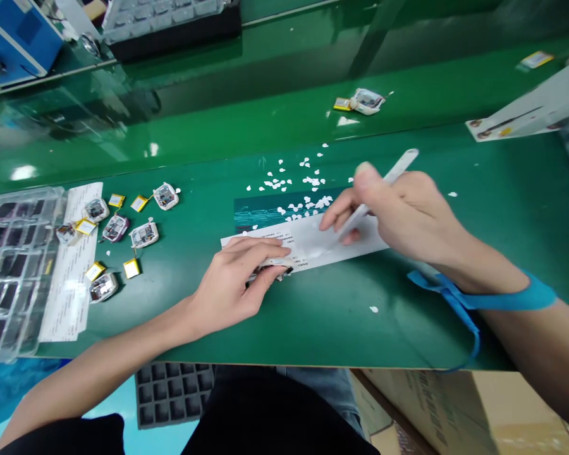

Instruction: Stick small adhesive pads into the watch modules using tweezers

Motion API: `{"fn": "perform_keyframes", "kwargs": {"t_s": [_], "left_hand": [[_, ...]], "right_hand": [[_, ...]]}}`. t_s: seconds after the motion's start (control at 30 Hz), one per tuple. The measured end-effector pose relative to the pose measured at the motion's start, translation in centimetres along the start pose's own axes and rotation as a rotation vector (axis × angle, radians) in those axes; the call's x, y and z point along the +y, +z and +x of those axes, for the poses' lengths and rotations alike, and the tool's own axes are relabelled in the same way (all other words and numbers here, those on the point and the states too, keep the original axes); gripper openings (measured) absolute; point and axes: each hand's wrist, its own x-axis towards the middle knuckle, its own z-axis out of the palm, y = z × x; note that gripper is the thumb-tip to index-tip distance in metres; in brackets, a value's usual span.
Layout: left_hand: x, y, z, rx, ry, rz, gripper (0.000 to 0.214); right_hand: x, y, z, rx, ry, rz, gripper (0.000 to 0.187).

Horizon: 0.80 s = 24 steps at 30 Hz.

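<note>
My left hand (234, 278) is closed around a small white-rimmed electronic device (281, 261), mostly hidden by the fingers. It rests at the left part of a white label sheet (313, 243) with small dark print. My right hand (398, 202) grips a slim white tweezer-like tool (401, 165) like a pen. The tool's blurred lower end points down at the sheet, and I cannot tell whether it touches. Just beyond the sheet, many tiny white round stickers (315, 182) lie scattered, some of them on a dark teal strip (251, 212). A blue wrist strap (507, 297) circles my right wrist.
To the left are several opened devices (145, 234) with yellow-edged batteries (131, 268), a printed paper sheet (71, 303) and a clear compartment tray (9, 278). Another device (367, 101) sits at the back. A white board (526, 104) stands at right; a blue box (19, 38) is far left.
</note>
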Motion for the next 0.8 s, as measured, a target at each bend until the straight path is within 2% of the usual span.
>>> {"fn": "perform_keyframes", "kwargs": {"t_s": [0.07,0.13,0.37,0.8], "left_hand": [[-0.3,0.0,-0.1,-0.069,-0.047,-0.008,0.019],[-0.4,-0.1,-0.2,-0.109,-0.082,-0.012,0.022],[-0.3,-0.2,-0.1,-0.109,-0.062,0.0,0.021],[-0.7,0.1,-0.1,-0.116,-0.027,0.008,0.02]], "right_hand": [[0.7,-0.4,0.7,-0.108,0.026,0.06,0.066],[1.4,-0.6,1.2,-0.165,0.024,0.081,0.061],[2.2,-0.8,1.5,-0.195,0.035,0.12,0.04],[2.1,-1.0,1.5,-0.266,0.018,0.154,0.037]]}}
